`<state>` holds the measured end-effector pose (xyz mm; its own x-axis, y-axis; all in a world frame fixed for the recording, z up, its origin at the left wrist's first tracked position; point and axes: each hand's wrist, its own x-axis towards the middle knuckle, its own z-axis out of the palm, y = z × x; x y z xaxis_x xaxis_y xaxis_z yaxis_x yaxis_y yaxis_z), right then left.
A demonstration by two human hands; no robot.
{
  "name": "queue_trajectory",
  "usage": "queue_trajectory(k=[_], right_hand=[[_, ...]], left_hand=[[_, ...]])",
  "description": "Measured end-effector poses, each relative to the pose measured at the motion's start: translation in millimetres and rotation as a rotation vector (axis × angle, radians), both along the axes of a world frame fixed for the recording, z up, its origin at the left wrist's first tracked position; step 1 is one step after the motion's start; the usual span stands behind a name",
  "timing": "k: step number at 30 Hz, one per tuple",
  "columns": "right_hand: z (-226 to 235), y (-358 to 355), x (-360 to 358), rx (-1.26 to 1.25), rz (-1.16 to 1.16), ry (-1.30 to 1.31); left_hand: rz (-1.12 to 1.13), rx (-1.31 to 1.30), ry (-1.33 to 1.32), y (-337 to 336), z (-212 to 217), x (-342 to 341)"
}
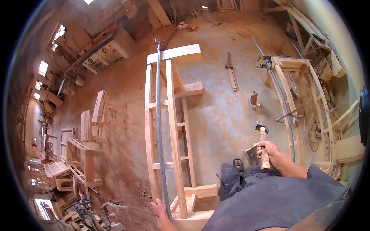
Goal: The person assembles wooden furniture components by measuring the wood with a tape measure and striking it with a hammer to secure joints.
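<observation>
In my right hand (pixel 270 149) is a hammer (pixel 264 162), gripped round its pale wooden handle with the dark head pointing away from me. My left hand (pixel 158 210), fingers apart, is beside the near end of a long grey bar clamp (pixel 159 119); whether it touches the clamp or the wood I cannot tell. The clamp lies lengthwise over a pale wooden frame (pixel 173 138) on the floor. Long rails, short crosspieces and thick blocks at both ends make up that frame. Its nearest end is partly hidden by my body.
A second wooden frame (pixel 283 92) with bar clamps stands on the right. Between the frames lie a wooden-handled tool (pixel 231 78) and a small block (pixel 254 100). More wooden pieces (pixel 92 165) are at left, with a machine (pixel 106 52) far left. Boards (pixel 335 63) line the right wall.
</observation>
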<state>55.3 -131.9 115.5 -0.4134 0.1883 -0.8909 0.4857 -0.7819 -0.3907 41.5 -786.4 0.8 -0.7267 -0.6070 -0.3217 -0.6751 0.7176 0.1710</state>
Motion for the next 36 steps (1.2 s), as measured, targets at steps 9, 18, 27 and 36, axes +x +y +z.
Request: queue_trajectory(k=[9, 18, 27, 36], right_hand=[[-17.4, 9.3, -177.2, -0.137, -0.078, -0.131], [-4.6, -35.6, -434.2, -0.387, 0.076, -0.049], [-44.0, -49.2, -635.2, -0.078, 0.244, 0.026], [-44.0, 55.1, -619.8, -0.079, 0.192, 0.049]], left_hand=[[-0.346, 0.242, 0.393, 148.3, 22.7, -306.9], [-0.612, 0.602, 0.306, 299.6, -1.0, -664.8], [-0.545, 0.745, 0.104, 326.6, -0.3, -746.8], [-0.419, 1.086, 0.060, 311.3, -31.7, -755.0]])
